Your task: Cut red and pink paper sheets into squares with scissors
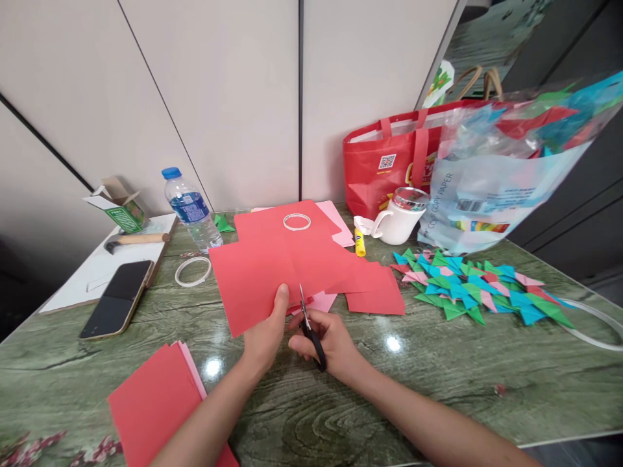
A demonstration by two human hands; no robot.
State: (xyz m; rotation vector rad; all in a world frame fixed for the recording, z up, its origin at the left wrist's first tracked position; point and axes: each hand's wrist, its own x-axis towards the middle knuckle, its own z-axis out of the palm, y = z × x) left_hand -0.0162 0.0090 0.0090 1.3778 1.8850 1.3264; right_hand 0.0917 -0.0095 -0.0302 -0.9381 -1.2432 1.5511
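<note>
My left hand (pixel 268 332) grips a sheet of red paper (pixel 253 279) by its near edge, thumb on top, holding it above the table. In my right hand (pixel 331 344) is a pair of scissors (pixel 312 337) with black handles. Their blades point away from me and meet the near edge of the red sheet; whether they are parted I cannot tell. Behind and under this sheet lie more red sheets (pixel 272 220), a smaller red piece (pixel 377 292) and some pink paper (pixel 335 217). A roll of tape (pixel 296 222) rests on the back red sheets.
A red and pink paper stack (pixel 156 402) lies front left. Leftward are a phone (pixel 119 298), hammer (pixel 139 240), water bottle (pixel 189 211) and another tape roll (pixel 193 271). Rightward are a glue stick (pixel 359 241), mug (pixel 402 217), folded paper pieces (pixel 467 285), red bag (pixel 370 162) and plastic bag (pixel 487 194).
</note>
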